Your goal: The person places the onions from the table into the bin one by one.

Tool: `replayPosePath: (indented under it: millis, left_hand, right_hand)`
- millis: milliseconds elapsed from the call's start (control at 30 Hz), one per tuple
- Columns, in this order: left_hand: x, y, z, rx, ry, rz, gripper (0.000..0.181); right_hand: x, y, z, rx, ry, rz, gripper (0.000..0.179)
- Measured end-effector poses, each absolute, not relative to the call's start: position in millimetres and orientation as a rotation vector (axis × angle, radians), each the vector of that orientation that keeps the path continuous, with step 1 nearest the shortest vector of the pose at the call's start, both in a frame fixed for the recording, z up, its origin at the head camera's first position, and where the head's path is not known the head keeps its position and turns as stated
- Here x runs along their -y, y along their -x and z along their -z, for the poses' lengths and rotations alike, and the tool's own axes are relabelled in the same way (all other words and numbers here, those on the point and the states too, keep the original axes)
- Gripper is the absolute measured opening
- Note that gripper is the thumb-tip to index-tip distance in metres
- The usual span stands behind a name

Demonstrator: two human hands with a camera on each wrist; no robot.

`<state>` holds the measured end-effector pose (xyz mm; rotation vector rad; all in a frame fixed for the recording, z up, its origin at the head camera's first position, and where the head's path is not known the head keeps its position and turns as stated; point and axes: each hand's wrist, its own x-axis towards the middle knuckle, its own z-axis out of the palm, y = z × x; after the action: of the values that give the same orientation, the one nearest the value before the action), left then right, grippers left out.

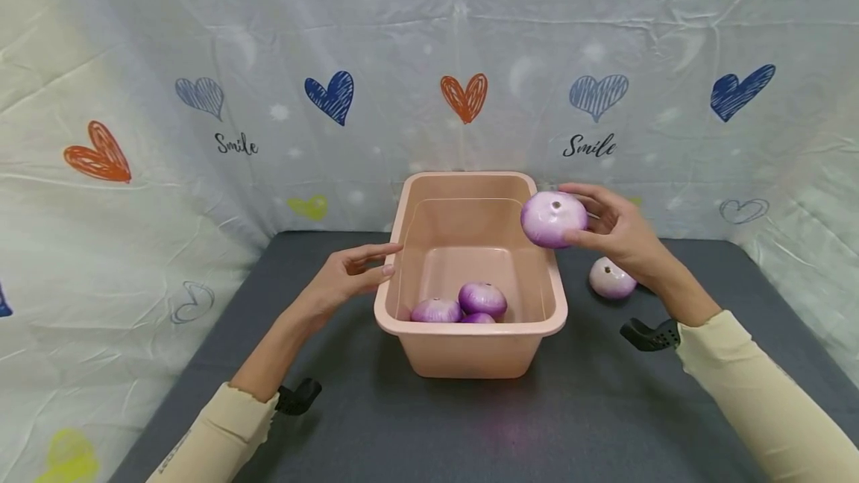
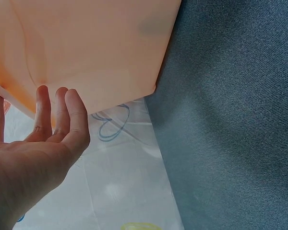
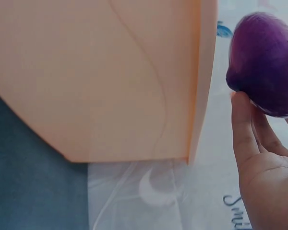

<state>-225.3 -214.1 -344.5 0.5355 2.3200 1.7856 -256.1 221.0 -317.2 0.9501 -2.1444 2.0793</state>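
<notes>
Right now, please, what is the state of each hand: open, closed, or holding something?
Left hand: open and relaxed, at the left rim of the peach plastic tub.
Right hand: holding a red onion.

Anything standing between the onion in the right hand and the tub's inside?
Nothing visible does. The right hand holds the onion above rim height at the right side of the open-topped tub; three onions lie at its near end.

Head cam bright w/ soft shadows nr tub, glare on held onion; 2 wrist cams dimmer.
</notes>
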Motion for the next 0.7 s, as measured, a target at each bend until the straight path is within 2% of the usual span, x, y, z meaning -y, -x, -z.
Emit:
replayPosePath:
  millis: [467,700]
  left_hand:
    - [214.6,225.5,345.3,-2.311,-0.543,-1.801,0.05]
    - [214.5,225.4,344.9,-2.316,-0.535,-1.799,0.05]
  right_hand:
    - [-194.6,261.1,307.9,2.22,-1.126,-1.998,0.067]
    - [-197.1,259.7,308.2,2.198,-1.182,-2.041,0.059]
